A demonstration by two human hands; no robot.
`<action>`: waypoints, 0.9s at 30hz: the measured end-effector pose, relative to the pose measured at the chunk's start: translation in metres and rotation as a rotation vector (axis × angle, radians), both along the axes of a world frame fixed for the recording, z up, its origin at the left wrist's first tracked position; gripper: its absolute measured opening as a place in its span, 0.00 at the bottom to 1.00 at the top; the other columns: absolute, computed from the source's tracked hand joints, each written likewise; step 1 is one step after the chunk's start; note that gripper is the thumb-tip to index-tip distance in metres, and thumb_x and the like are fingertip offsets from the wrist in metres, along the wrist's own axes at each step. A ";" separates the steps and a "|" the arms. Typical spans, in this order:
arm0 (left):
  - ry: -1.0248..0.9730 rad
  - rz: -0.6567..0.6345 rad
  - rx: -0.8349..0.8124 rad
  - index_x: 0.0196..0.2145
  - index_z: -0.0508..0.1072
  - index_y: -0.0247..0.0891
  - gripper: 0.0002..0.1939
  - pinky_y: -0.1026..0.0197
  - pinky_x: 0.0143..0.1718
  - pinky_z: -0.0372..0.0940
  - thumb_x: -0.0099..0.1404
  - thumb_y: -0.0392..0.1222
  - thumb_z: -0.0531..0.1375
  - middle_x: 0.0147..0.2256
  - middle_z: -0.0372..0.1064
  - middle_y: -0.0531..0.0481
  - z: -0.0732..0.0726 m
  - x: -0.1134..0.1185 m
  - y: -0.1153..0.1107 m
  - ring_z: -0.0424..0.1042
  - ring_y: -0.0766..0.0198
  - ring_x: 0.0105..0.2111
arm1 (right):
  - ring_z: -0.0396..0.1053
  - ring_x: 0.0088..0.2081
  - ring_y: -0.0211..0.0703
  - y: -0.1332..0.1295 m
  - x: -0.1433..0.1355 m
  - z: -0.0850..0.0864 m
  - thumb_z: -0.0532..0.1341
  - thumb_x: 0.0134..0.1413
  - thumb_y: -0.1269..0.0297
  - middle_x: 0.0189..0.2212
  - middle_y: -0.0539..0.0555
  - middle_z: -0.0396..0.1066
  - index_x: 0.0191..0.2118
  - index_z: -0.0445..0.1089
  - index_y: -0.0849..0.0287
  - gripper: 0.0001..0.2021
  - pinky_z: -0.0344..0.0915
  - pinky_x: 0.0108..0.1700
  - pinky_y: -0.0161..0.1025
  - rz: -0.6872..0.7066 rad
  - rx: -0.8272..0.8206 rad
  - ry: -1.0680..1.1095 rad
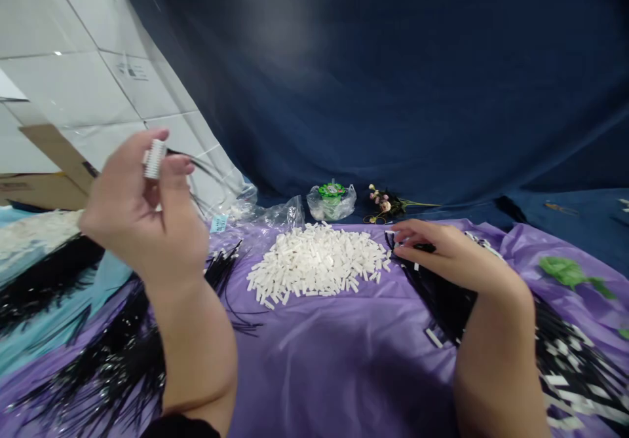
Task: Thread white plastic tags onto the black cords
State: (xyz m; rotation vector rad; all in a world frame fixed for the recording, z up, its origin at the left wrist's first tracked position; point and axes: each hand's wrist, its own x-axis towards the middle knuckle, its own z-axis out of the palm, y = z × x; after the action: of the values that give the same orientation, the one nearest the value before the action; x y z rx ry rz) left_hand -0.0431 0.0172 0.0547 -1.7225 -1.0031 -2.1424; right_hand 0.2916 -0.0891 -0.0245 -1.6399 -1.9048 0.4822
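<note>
My left hand [157, 228] is raised at the left, its fingers closed around a small white ribbed connector [155, 159]. Thin black wires trail from that side of the hand toward the right. Over at the right, my right hand [442, 248] reaches down with its fingers pinched at a black wire [389, 241] that has a small white end by the fingertips. Beneath that hand lies a bundle of black wires [437, 294] with white ends. Between the hands is a heap of small white plastic pieces [319, 261].
A purple cloth [319, 353] covers the table. More black wires [113, 366] lie at the left, near a cardboard box [39, 189]. Behind the heap are clear plastic bags [280, 215], a green-topped container [331, 196] and artificial flowers [386, 202]. A dark blue curtain [393, 84] hangs behind.
</note>
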 end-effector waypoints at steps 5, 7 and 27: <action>-0.008 -0.298 0.188 0.46 0.73 0.29 0.19 0.59 0.36 0.71 0.64 0.48 0.61 0.38 0.74 0.45 0.010 0.010 0.029 0.77 0.62 0.36 | 0.73 0.45 0.46 0.004 -0.026 0.003 0.61 0.59 0.53 0.46 0.55 0.73 0.52 0.68 0.55 0.18 0.71 0.45 0.41 0.154 0.056 0.008; -0.075 -0.434 0.137 0.46 0.72 0.31 0.17 0.60 0.35 0.72 0.65 0.46 0.61 0.35 0.75 0.49 0.011 0.013 0.028 0.76 0.64 0.34 | 0.72 0.46 0.45 0.006 -0.034 0.003 0.61 0.59 0.54 0.48 0.55 0.72 0.53 0.66 0.55 0.18 0.70 0.47 0.42 0.176 0.119 0.005; 0.068 -1.212 -0.985 0.41 0.74 0.39 0.09 0.63 0.32 0.68 0.61 0.37 0.62 0.22 0.71 0.53 -0.060 0.073 -0.010 0.72 0.66 0.25 | 0.61 0.26 0.33 0.023 -0.068 0.001 0.55 0.64 0.60 0.24 0.49 0.68 0.30 0.67 0.61 0.13 0.54 0.29 0.32 0.218 0.068 0.149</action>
State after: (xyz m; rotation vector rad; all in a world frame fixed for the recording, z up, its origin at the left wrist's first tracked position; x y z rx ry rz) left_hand 0.0301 0.0075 -0.0053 -3.5620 -1.2832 -2.1535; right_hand 0.2239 -0.0665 -0.0236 -1.3217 -1.9743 0.6028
